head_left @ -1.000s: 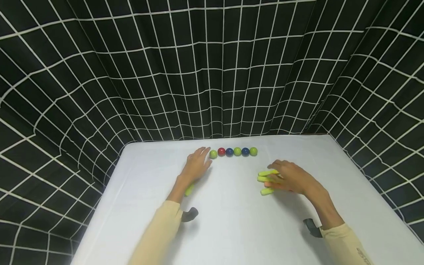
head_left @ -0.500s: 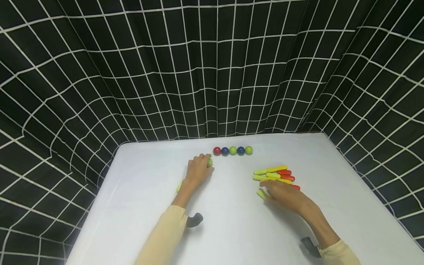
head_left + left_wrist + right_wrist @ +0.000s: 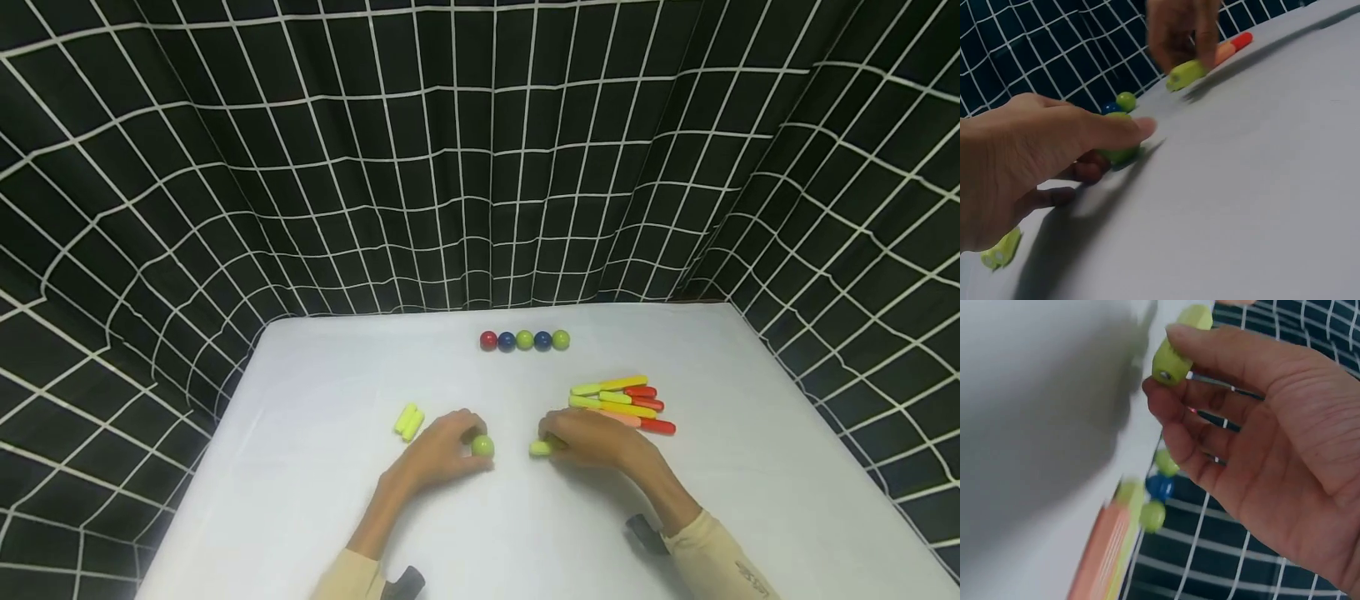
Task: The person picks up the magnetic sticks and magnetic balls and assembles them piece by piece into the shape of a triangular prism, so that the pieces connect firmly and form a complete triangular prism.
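My left hand [image 3: 442, 454] holds a small green ball [image 3: 483, 446] between thumb and fingers, low over the white table. Much of that ball [image 3: 1124, 156] is covered by the thumb in the left wrist view. Facing it across a short gap, my right hand [image 3: 592, 437] pinches a short yellow-green peg [image 3: 539, 448]. In the right wrist view the peg [image 3: 1171, 361] sits between thumb and fingertips, a small hole showing in its end. Two similar yellow-green pegs [image 3: 409, 422] lie side by side left of my left hand.
A row of red, blue and green balls [image 3: 525, 339] stands near the table's back edge. Several yellow, red, orange and yellow-green sticks [image 3: 628, 408] lie beyond my right hand. A black curtain with white grid lines [image 3: 491, 167] surrounds the white table [image 3: 315, 358].
My left hand has taken the green ball from the row's left end and drawn it nearer. My right hand has left the stick pile with a yellow-green peg and moved left.
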### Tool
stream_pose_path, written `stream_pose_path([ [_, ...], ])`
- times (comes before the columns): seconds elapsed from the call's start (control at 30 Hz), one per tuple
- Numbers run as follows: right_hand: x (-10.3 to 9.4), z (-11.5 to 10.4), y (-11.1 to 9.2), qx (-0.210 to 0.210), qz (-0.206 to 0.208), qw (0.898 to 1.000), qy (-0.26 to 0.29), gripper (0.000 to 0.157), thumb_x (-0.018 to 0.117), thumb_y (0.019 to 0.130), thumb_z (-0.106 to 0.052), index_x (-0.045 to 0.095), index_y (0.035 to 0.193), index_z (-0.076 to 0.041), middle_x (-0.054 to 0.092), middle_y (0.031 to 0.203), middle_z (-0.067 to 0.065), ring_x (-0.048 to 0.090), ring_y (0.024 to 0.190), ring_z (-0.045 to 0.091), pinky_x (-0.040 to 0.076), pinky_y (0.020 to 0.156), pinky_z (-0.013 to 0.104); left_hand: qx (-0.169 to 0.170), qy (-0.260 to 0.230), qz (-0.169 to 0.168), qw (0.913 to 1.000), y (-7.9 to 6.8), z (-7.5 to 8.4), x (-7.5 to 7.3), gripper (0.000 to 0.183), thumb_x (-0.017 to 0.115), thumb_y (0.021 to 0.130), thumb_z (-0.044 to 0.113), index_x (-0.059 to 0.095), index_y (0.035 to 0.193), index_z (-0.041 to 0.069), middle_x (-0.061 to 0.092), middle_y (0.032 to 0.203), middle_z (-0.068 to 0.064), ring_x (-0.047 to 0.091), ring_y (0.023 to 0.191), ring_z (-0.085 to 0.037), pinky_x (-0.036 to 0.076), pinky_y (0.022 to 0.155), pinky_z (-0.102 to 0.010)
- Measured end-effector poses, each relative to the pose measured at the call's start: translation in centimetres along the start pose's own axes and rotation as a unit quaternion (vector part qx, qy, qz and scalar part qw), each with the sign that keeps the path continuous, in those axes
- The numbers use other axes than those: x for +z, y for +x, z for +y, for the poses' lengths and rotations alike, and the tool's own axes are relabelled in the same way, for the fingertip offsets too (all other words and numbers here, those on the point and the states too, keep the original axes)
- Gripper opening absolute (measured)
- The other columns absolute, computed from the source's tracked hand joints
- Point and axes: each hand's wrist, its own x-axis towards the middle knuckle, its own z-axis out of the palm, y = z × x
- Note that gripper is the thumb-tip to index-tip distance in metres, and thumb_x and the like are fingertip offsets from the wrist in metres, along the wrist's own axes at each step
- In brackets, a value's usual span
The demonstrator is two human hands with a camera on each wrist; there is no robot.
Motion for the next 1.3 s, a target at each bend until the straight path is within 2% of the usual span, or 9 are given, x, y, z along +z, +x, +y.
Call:
stream_pose_path([
  [0.07, 0.0, -0.7, 1.4, -0.002, -0.018, 1.000, 0.020, 0.016, 0.082, 0.090, -0.017, 0.071, 0.102, -0.018, 0.057, 0.080, -0.011, 0.050, 0.074, 0.006, 0.050, 0.075, 0.022, 0.018, -0.003, -0.002, 0.9998, -0.2, -0.3, 0.2, 0.043, 0.081, 0.088, 0.047, 0.068, 0.120, 0.023, 0.069, 0.110, 0.012, 0.065, 0.108, -0.008, 0.055, 0.103, -0.035],
  [0.17, 0.0, -1.6, 3.3, 0.003, -0.038, 0.998, 0.041, 0.016, 0.081, 0.091, -0.017, 0.071, 0.103, -0.019, 0.061, 0.082, -0.011, 0.054, 0.076, 0.008, 0.053, 0.079, 0.025, 0.037, -0.011, -0.002, 0.9993, 0.4, -0.5, 0.6, 0.041, 0.080, 0.088, 0.049, 0.067, 0.120, 0.026, 0.068, 0.110, 0.014, 0.064, 0.107, -0.006, 0.054, 0.104, -0.032],
  [0.33, 0.3, -2.2, 5.3, 0.054, -0.085, 0.993, 0.062, 0.019, 0.082, 0.091, -0.017, 0.072, 0.107, -0.017, 0.066, 0.087, -0.009, 0.057, 0.081, 0.009, 0.056, 0.085, 0.031, 0.059, -0.019, -0.007, 0.9980, 1.5, -0.8, 1.2, 0.046, 0.080, 0.087, 0.055, 0.065, 0.122, 0.029, 0.067, 0.114, 0.015, 0.061, 0.107, -0.004, 0.052, 0.105, -0.032],
  [0.43, 0.5, -2.0, 5.5, 0.079, -0.106, 0.988, 0.080, 0.020, 0.082, 0.090, -0.017, 0.072, 0.107, -0.017, 0.066, 0.089, -0.007, 0.058, 0.083, 0.012, 0.056, 0.086, 0.034, 0.071, -0.012, -0.015, 0.9973, 1.9, -1.0, 1.7, 0.048, 0.078, 0.085, 0.062, 0.067, 0.121, 0.031, 0.067, 0.114, 0.017, 0.059, 0.108, -0.002, 0.049, 0.105, -0.032],
  [0.57, 0.4, -1.7, 5.3, 0.085, -0.113, 0.986, 0.092, 0.020, 0.083, 0.090, -0.016, 0.073, 0.107, -0.016, 0.064, 0.091, -0.006, 0.058, 0.084, 0.013, 0.056, 0.085, 0.032, 0.079, -0.009, -0.018, 0.9967, 2.0, -1.3, 2.3, 0.044, 0.074, 0.087, 0.065, 0.069, 0.117, 0.033, 0.067, 0.111, 0.020, 0.057, 0.106, 0.000, 0.045, 0.103, -0.031],
  [0.73, 0.0, -1.4, 5.1, 0.078, -0.108, 0.987, 0.090, 0.022, 0.084, 0.088, -0.016, 0.073, 0.108, -0.017, 0.064, 0.092, -0.006, 0.057, 0.084, 0.012, 0.055, 0.083, 0.031, 0.075, -0.009, -0.009, 0.9971, 2.1, -1.4, 2.1, 0.032, 0.074, 0.091, 0.053, 0.068, 0.116, 0.035, 0.066, 0.111, 0.020, 0.058, 0.107, 0.000, 0.046, 0.105, -0.033],
  [0.87, -0.1, -1.1, 5.1, 0.081, -0.112, 0.985, 0.105, 0.019, 0.082, 0.090, -0.016, 0.071, 0.106, -0.018, 0.064, 0.089, -0.006, 0.057, 0.082, 0.013, 0.053, 0.082, 0.032, 0.078, -0.009, -0.005, 0.9969, 2.1, -1.4, 1.8, 0.030, 0.076, 0.089, 0.042, 0.066, 0.115, 0.032, 0.066, 0.110, 0.017, 0.059, 0.106, -0.003, 0.046, 0.108, -0.035],
  [1.1, 0.4, -1.3, 5.2, 0.081, -0.112, 0.985, 0.100, 0.011, 0.079, 0.094, -0.019, 0.071, 0.101, -0.022, 0.063, 0.082, -0.007, 0.057, 0.078, 0.011, 0.051, 0.078, 0.029, 0.085, -0.001, 0.003, 0.9964, 2.2, -1.7, 2.0, 0.031, 0.075, 0.090, 0.050, 0.067, 0.115, 0.032, 0.066, 0.109, 0.018, 0.057, 0.104, -0.001, 0.046, 0.103, -0.033],
  [1.3, 0.4, -1.3, 5.0, 0.090, -0.121, 0.983, 0.101, 0.011, 0.078, 0.095, -0.022, 0.071, 0.103, -0.022, 0.063, 0.083, -0.007, 0.057, 0.078, 0.011, 0.050, 0.077, 0.029, 0.088, -0.008, 0.002, 0.9961, 2.4, -1.8, 2.4, 0.025, 0.075, 0.089, 0.045, 0.067, 0.109, 0.032, 0.062, 0.100, 0.019, 0.053, 0.095, 0.001, 0.044, 0.098, -0.030],
])
